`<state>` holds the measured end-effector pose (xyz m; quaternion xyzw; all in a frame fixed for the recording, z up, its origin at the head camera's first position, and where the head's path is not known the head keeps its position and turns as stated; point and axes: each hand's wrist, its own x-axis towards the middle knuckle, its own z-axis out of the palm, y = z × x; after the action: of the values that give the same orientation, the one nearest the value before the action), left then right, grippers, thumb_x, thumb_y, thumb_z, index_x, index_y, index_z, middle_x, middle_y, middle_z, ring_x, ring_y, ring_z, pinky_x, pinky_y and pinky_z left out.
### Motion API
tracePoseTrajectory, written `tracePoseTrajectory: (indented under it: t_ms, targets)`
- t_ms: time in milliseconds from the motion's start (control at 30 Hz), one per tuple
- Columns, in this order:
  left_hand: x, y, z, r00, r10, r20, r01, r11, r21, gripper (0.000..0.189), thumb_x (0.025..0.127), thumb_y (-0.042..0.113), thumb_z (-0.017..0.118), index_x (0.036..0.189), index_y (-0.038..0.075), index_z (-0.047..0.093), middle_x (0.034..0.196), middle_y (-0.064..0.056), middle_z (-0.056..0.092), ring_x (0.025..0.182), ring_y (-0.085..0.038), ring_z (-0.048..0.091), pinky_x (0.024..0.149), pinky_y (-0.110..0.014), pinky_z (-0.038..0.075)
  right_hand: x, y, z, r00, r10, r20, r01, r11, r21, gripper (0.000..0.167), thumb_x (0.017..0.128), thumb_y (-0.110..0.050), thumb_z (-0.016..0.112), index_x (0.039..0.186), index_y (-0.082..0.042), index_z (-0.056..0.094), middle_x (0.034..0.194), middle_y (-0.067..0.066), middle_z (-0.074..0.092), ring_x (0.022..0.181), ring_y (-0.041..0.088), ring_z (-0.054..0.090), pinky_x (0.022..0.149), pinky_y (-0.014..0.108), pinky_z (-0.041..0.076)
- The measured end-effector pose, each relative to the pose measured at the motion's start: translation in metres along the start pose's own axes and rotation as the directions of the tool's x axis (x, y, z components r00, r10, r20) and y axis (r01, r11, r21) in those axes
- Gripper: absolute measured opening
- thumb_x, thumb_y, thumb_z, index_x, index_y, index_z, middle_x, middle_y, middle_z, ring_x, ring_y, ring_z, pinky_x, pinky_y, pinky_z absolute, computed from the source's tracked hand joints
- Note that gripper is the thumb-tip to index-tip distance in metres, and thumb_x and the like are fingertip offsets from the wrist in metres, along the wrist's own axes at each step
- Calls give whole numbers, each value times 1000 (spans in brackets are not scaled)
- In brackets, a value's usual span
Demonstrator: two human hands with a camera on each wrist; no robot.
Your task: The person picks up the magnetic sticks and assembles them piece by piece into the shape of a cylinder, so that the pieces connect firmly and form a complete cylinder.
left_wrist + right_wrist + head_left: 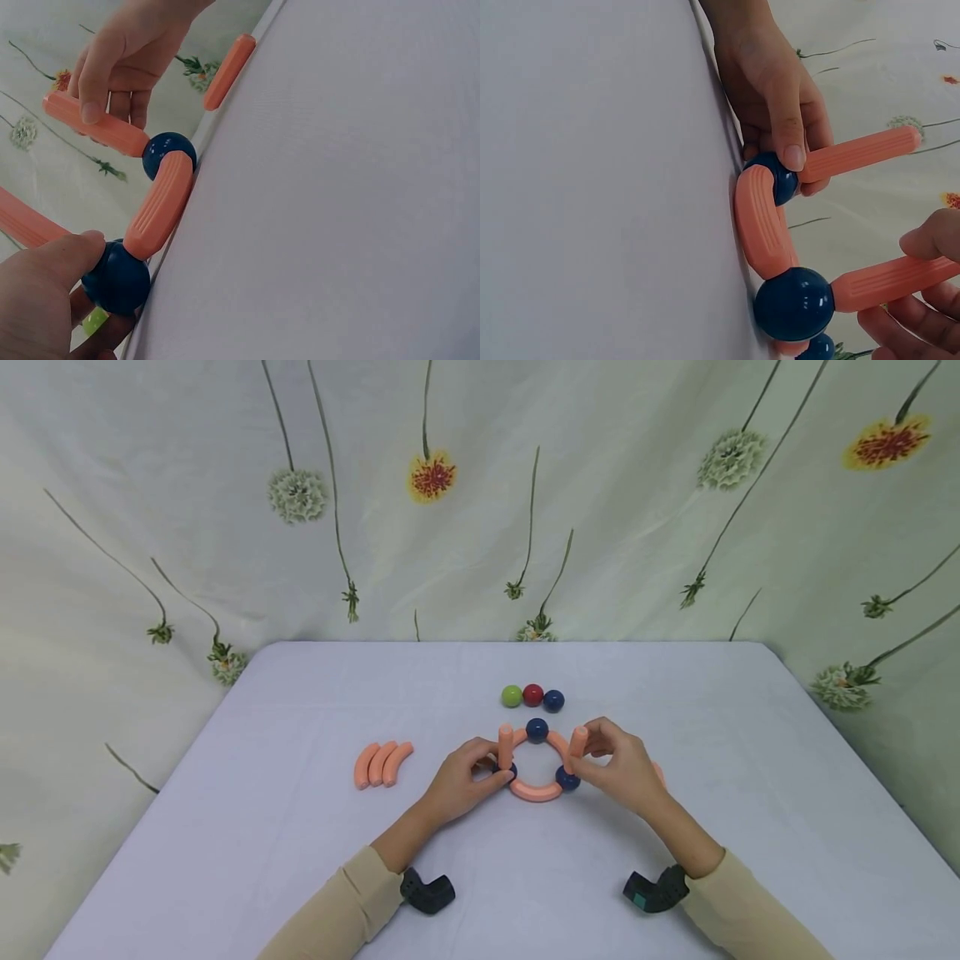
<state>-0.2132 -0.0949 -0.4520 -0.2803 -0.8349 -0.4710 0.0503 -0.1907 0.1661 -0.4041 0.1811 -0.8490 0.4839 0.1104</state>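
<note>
A ring of curved orange sticks (536, 792) joined by three dark blue balls (537, 730) lies on the table. Upright from its left ball (116, 279) rises an orange stick (506, 747); my left hand (459, 783) grips that ball, thumb at the stick's base. Another orange stick (577, 748) stands on the right ball (567, 778), leaning slightly right. My right hand (624, 768) pinches this stick between thumb and fingers. In the right wrist view, its lower end meets the ball (793, 304).
Behind the ring sit a green ball (512, 696), a red ball (533, 695) and a blue ball (553, 701) in a row. Three curved orange sticks (383, 765) lie at the left. One more orange stick (658, 772) shows partly behind my right wrist.
</note>
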Motion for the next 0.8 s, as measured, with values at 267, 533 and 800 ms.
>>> tracePoseTrajectory:
  t_ms: [267,533,800]
  targets:
    - [0,2,0,1000,-6,-2,6,1000,0,25,90,20,72,112,10,66,104,1,63,94,-16,61,84,-33,50,3,8,-1,984,84,158,-68,992,-107,24,80,-14,80,95,-8,62,87,-3,64,89,21,60,77,40,49]
    - [0,2,-1,1000,-8,1,8,1000,2,25,90,19,72,112,10,66,105,0,63,95,-17,61,84,-33,50,4,14,-1,963,93,254,-65,991,-118,22,80,-16,80,93,-10,65,85,-4,62,85,20,58,76,39,48]
    - [0,1,0,1000,-1,-5,1,1000,9,25,90,18,72,112,10,66,105,-1,63,94,-17,60,84,-33,50,3,13,-1,952,104,289,-73,991,-116,21,79,-12,79,93,-9,64,87,-3,62,87,21,58,77,39,48]
